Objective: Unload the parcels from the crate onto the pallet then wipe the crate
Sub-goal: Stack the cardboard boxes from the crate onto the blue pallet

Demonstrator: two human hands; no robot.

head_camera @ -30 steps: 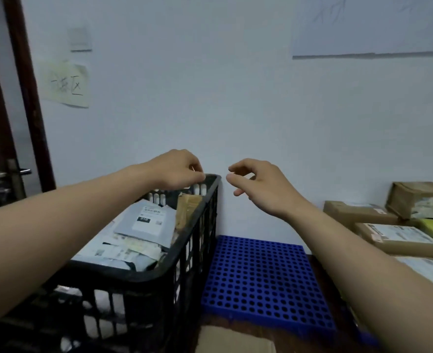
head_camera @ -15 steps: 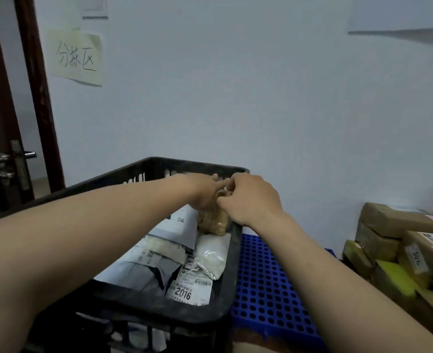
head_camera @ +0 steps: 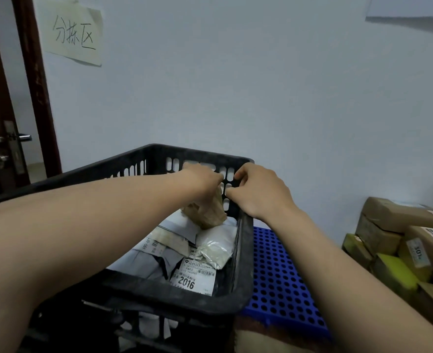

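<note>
Head view: left hand (head_camera: 200, 180) grips brown parcel (head_camera: 207, 212) mid-frame in crate (head_camera: 184, 299); right hand (head_camera: 261, 192) curled beside it, hold unclear. Lift over rim onto blue pallet (head_camera: 281, 276).

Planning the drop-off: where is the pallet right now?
In the head view, the pallet lies on the floor just right of the crate, left of the cardboard boxes.
</note>
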